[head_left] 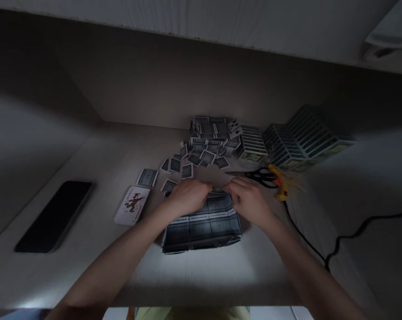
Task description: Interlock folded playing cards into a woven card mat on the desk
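Note:
A box-like piece built of blue-and-white patterned playing cards (201,226) rests on the pale table in front of me. Over its far left edge is my left hand (192,195), its fingers curled and pressed together. My right hand (247,198) is closed at the far right corner of the same piece. Both sets of fingertips meet the far rim, a short gap apart. Whatever is pinched between them is too small and dim to make out. Small folded or cut card pieces (187,170) lie just beyond my hands.
A joker-topped card stack (132,205) and a black phone (54,217) lie left. Behind stands another card structure (214,129), with card stacks (284,144) right of it. Black scissors (263,176) and a yellow glue gun (281,182) with a black cord are at right. A shelf hangs overhead.

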{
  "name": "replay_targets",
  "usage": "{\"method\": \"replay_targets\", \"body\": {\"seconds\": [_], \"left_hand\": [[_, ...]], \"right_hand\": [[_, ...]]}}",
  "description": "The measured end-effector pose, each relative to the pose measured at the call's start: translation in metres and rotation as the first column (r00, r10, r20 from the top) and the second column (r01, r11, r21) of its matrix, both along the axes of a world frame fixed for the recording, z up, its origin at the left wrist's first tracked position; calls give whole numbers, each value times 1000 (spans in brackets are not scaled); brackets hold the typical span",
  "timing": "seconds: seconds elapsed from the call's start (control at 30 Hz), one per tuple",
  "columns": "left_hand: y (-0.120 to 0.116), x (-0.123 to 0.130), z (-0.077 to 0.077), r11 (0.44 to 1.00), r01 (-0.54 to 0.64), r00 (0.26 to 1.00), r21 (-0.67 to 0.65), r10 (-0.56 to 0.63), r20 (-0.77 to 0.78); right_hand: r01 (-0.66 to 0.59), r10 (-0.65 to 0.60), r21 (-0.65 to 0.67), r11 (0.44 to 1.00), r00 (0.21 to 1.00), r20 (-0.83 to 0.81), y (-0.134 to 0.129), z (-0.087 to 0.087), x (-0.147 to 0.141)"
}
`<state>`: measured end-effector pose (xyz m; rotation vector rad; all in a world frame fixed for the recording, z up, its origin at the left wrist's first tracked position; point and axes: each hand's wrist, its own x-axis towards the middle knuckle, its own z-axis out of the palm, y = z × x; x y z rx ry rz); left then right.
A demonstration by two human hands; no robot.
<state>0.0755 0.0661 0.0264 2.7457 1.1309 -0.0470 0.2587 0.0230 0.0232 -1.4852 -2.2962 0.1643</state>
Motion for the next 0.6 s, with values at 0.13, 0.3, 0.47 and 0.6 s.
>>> {"method": "replay_targets", "body": {"seconds": [0.13,0.3,0.47,0.6], "left_hand": [[0,-1,3,999,-20,999,-39,22,42],[-1,0,4,999,-19,996,-27,22,82],[-2,2,4,1000,13,999,18,-14,38],[-2,-1,3,999,15,999,43,-16,29]], "right_hand": [[27,-28,-9,1000,984,-175,1,-5,2],[93,-92,-10,996,955,-282,1,-9,-1],[80,-78,-3,997,967,-242,1,-16,-1],[53,-54,-13,999,946,-319,8,-12,1]]}}
